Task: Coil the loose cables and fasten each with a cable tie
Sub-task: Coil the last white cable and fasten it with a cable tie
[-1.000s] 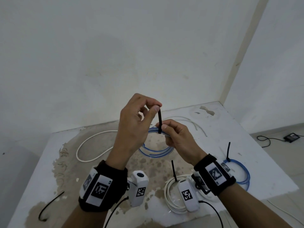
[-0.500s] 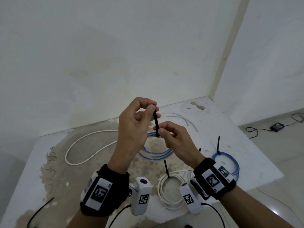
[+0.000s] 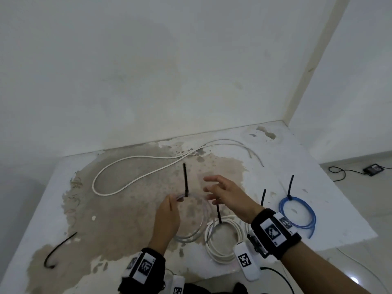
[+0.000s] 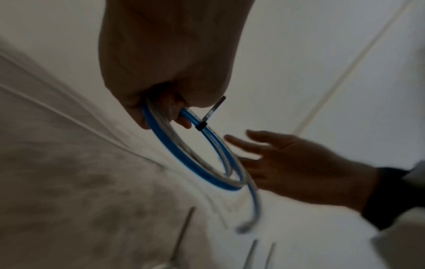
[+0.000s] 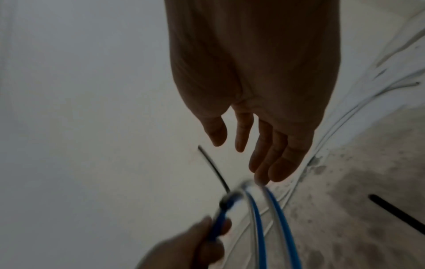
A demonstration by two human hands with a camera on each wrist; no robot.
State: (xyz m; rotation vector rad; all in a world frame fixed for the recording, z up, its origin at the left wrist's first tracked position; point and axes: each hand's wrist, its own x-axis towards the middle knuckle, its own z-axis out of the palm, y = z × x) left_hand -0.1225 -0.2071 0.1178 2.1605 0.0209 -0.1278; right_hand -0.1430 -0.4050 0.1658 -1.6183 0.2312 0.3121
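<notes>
the left hand [image 3: 167, 217] has its grip clenched round the top of a blue coil [image 4: 202, 163], fingers curled about the strands just beside the black tie [image 3: 185, 179] that binds it; the tie's tail stands up from the coil. in the head view the coil [image 3: 197, 221] is motion-blurred and pale, hanging low over the stained tabletop [image 3: 118, 211], and whether it touches the surface cannot be told. the right hand [image 3: 228, 198] is just beside the coil with its grip released, fingers spread and straight, holding nothing; the right wrist view shows the fingertips [image 5: 278, 172] near the coil's strands [image 5: 273, 218] but apart from them. close to the right wrist lies a white coil [image 3: 222, 238] with a black tie tail upright, and further right a second blue coil [image 3: 301, 213], also tied, with another tie tail [image 3: 263, 197] standing between them. a loose white cable [image 3: 135, 172] loops across the far tabletop. a lone black tie [image 3: 59, 249] lies curved near the left edge. on the floor to the right sits a small black adapter [image 3: 373, 169] with its cord.
</notes>
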